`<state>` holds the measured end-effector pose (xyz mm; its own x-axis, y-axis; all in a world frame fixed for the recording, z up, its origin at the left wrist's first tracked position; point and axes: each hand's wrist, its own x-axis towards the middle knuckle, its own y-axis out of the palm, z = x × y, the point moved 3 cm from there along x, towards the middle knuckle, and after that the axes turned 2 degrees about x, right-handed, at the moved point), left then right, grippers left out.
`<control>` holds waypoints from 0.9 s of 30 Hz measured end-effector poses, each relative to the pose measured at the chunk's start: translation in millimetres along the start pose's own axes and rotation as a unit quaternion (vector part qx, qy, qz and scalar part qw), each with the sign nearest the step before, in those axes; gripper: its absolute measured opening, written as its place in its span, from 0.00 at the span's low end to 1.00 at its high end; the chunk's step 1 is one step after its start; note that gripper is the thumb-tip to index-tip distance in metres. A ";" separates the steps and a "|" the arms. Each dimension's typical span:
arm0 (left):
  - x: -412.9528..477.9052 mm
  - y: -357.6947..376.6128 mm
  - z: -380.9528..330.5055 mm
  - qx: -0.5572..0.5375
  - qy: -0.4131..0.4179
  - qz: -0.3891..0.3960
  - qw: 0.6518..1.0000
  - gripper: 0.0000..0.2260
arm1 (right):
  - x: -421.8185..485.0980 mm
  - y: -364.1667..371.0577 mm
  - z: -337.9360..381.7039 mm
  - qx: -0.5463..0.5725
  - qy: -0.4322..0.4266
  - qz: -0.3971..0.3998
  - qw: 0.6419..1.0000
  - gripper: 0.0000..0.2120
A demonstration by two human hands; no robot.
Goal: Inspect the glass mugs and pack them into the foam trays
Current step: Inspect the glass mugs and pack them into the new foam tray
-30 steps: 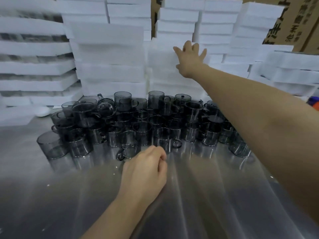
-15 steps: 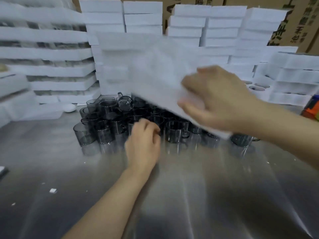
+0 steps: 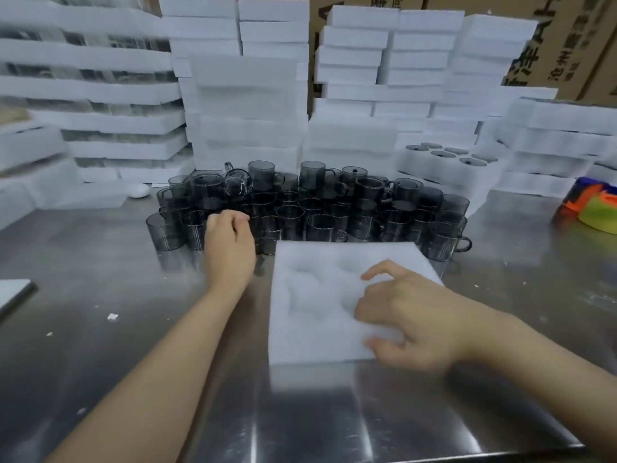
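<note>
Head view, and nearest you is the bare steel table (image 3: 334, 419), shiny, with a few white crumbs scattered on its left part. Your right hand (image 3: 410, 315) sits on the near right corner of a white foam tray (image 3: 310, 295) lying flat on the table in front of you; the fingers are curled with the thumb at the tray's near edge, pinching that corner. Shallow round pockets show in the tray's top, all blurred, none holding a mug.

Your left hand (image 3: 228, 243) is just left of the tray, knuckles up, fingers curled down into the front row of the glass mugs (image 3: 320, 208). Whether it actually grips one, I cannot tell; the fingertips are hidden.

The mugs themselves, smoky grey glass with handles, stand packed together in a wide cluster just beyond the tray, some stacked on a second level at the back. One at the far right front shows its handle pointing right.

Behind them rise stacks of white foam trays (image 3: 247, 105), wall to wall. To the right, one open tray (image 3: 447, 155) shows dark mug rims in its pockets. Brown cartons (image 3: 567, 41) stand at the very back, and something orange and green (image 3: 597, 208) lies at the right edge.
</note>
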<state>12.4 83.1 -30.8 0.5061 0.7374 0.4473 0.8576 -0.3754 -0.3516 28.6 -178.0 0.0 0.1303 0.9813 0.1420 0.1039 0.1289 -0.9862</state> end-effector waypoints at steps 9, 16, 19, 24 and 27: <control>0.4 0.8 -7.4 -0.015 -0.011 0.050 0.999 0.08 | 48.6 9.9 -44.7 0.297 0.067 -0.011 0.952 0.14; 1.8 5.7 -14.5 -0.044 -0.011 0.130 0.990 0.04 | 63.1 14.4 -122.5 0.430 0.359 -0.311 0.768 0.09; 0.9 10.1 -13.6 0.003 0.000 0.186 0.983 0.03 | 83.9 19.6 -127.9 0.268 0.355 -0.157 0.882 0.13; -0.6 9.4 -11.1 0.051 -0.005 0.196 0.979 0.09 | 105.5 20.0 -121.4 0.197 0.388 0.009 0.900 0.15; -0.4 9.3 -11.7 0.053 -0.009 0.202 0.978 0.09 | 107.2 23.2 -120.1 0.173 0.408 -0.032 0.896 0.12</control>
<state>21.3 72.7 -24.6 0.7992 0.5515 0.2391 0.5729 -0.5784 -0.5807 163.4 -87.0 2.6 0.8270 0.5571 0.0753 -0.1562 0.3563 -0.9212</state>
